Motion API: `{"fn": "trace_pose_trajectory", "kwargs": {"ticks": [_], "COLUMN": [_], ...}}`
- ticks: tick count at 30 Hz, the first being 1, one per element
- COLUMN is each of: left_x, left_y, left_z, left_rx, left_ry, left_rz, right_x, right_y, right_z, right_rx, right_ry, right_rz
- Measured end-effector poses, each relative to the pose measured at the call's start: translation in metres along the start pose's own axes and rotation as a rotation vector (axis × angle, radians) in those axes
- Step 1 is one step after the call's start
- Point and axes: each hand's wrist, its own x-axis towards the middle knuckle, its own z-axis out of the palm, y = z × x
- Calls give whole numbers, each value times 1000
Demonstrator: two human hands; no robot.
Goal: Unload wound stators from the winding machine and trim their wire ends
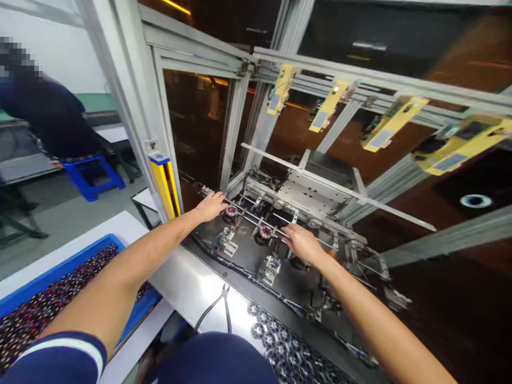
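Observation:
My left hand (213,207) reaches to the far left of the machine bed, its fingers bent over a thin metal rod (251,216). Further right, my right hand (303,243) has its fingers curled at the same rod; its fingertips are partly hidden. Two round parts with red centres, one (231,211) beside my left hand and another (266,232) left of my right hand, sit in dark holders. Small metal brackets (270,269) stand in front of them on the black round bed (244,242).
Cutting pliers (224,304) lie on the metal ledge (180,277) beside several round metal parts (276,336). A blue tray (108,240) of small parts is at left. Yellow sensor units (394,125) hang from the frame. A person (56,117) sits behind, on a blue stool (94,173).

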Motion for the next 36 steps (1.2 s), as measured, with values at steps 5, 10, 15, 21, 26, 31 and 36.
{"fn": "trace_pose_trajectory", "kwargs": {"ticks": [5, 10, 15, 21, 26, 31, 36], "left_x": [41, 55, 56, 66, 77, 85, 87], "left_y": [6, -2, -10, -18, -25, -28, -27], "left_z": [22, 37, 47, 64, 72, 69, 63], "left_rx": [-33, -81, -139, -175, -201, -203, -212], "left_ry": [-41, -115, -157, -247, -301, -311, -324], "left_rz": [37, 71, 75, 73, 101, 124, 118], "right_x": [32, 50, 58, 60, 60, 59, 63], "right_y": [9, 14, 17, 15, 12, 14, 20], "right_z": [39, 72, 86, 91, 92, 92, 91], "right_rx": [45, 134, 223, 291, 308, 324, 357], "right_ry": [-41, -47, -54, -55, -59, -49, -67], "right_rz": [-25, -45, -63, -73, -45, -24, -58]}}
